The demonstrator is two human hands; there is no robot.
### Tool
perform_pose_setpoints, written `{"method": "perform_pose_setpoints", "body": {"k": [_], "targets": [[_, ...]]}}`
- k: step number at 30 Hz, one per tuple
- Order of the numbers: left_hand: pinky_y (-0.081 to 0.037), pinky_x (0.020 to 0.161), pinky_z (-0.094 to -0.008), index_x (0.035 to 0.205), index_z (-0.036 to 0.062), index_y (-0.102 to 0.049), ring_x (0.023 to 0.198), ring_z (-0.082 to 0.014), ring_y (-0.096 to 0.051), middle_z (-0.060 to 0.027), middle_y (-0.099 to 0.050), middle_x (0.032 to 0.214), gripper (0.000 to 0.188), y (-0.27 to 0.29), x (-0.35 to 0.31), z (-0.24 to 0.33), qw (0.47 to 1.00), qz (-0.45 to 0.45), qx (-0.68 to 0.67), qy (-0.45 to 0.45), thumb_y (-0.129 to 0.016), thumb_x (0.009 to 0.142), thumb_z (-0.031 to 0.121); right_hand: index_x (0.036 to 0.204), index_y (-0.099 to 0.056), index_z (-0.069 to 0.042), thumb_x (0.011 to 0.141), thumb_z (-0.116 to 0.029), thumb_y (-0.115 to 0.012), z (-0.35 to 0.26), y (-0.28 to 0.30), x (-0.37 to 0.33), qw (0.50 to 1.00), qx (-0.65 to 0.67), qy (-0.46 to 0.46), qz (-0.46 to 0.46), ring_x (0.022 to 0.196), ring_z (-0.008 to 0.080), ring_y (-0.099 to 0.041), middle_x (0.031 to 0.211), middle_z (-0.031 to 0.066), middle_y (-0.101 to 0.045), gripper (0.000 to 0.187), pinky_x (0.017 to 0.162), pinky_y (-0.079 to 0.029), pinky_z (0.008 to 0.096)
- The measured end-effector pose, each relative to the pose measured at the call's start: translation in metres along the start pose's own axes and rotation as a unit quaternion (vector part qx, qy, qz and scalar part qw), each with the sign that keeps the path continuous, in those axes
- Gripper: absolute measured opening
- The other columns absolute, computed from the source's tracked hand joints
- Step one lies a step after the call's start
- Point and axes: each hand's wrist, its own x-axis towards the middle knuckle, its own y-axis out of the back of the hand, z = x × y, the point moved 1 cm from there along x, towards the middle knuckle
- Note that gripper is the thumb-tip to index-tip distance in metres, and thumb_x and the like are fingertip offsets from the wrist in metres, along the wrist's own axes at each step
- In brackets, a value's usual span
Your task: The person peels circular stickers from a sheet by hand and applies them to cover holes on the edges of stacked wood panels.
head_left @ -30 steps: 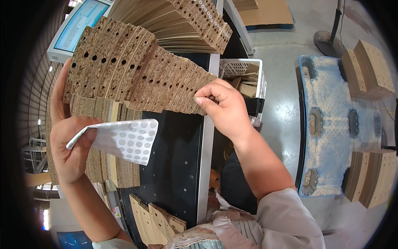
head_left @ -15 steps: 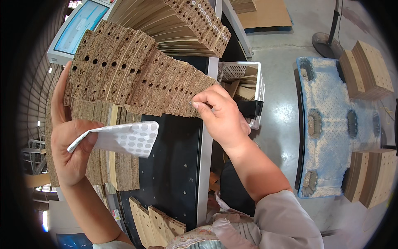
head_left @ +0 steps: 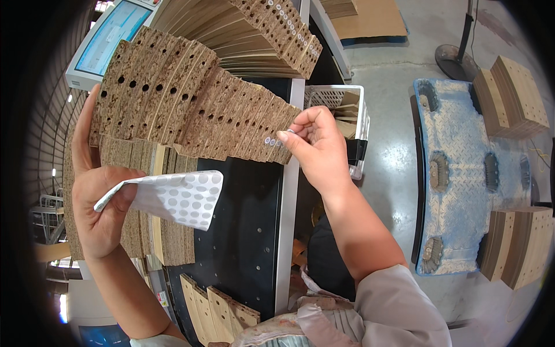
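Observation:
My left hand pinches a folded sheet of round grey stickers under its thumb. One of its fingers stretches up along the left end of a slanting row of particleboard panels, whose drilled edges face me. At the right end of that row, my right hand has thumb and forefinger closed on a small pale round sticker, partly hidden by the fingertips. Just left of the thumb, a few round stickers sit on the panel edges.
Behind stands another fanned stack of panels with stickers on its edges, beside a screen. The black table carries more boards near me. A white crate with offcuts and a blue pallet are to the right.
My right hand has moved a little right and up. Round stickers now show on the panel edges where its fingertips were. The sheet's free end has dipped slightly; my left hand stays put.

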Motion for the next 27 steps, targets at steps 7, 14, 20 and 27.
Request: {"method": "perform_pose_setpoints", "body": {"k": [7, 14, 20, 27], "targets": [[-0.015, 0.109, -0.0495, 0.072, 0.0129, -0.071, 0.133, -0.0395, -0.026, -0.0236, -0.035, 0.14, 0.033, -0.001, -0.002, -0.003, 1.0, 0.001, -0.004, -0.008, -0.062, 0.075, 0.044, 0.086, -0.048, -0.003, 0.077, 0.004, -0.059, -0.02, -0.012, -0.009, 0.988, -0.08, 0.11, -0.075, 0.075, 0.0155, -0.056, 0.082, 0.0061, -0.053, 0.015, 0.069, -0.046, 0.0273], [-0.011, 0.109, -0.0527, 0.07, 0.0151, -0.067, 0.135, -0.0406, -0.02, -0.0226, -0.032, 0.142, 0.032, -0.002, -0.002, -0.007, 0.999, -0.004, 0.013, -0.033, -0.055, 0.081, 0.043, 0.081, -0.048, -0.003, 0.074, 0.005, -0.059, -0.021, -0.019, -0.008, 0.974, -0.132, 0.178, -0.046, 0.072, 0.0264, -0.054, 0.074, 0.0082, -0.054, 0.016, 0.065, -0.045, 0.0342], [-0.016, 0.108, -0.0505, 0.071, 0.014, -0.07, 0.132, -0.041, -0.027, -0.0255, -0.035, 0.139, 0.03, -0.001, -0.003, -0.007, 0.999, 0.005, 0.019, -0.028, -0.059, 0.075, 0.042, 0.081, -0.048, -0.004, 0.073, 0.006, -0.059, -0.017, -0.022, -0.011, 0.969, -0.139, 0.205, -0.024, 0.072, 0.0278, -0.053, 0.074, 0.0082, -0.055, 0.017, 0.065, -0.043, 0.0345], [-0.017, 0.108, -0.0504, 0.072, 0.0133, -0.07, 0.132, -0.0408, -0.027, -0.0261, -0.035, 0.138, 0.03, -0.005, -0.005, -0.007, 1.0, 0.013, 0.005, -0.021, -0.059, 0.075, 0.041, 0.081, -0.048, -0.005, 0.069, 0.009, -0.06, -0.014, -0.025, -0.009, 0.953, -0.154, 0.26, -0.011, 0.072, 0.0293, -0.053, 0.076, 0.0091, -0.054, 0.022, 0.065, -0.044, 0.0354]]}}
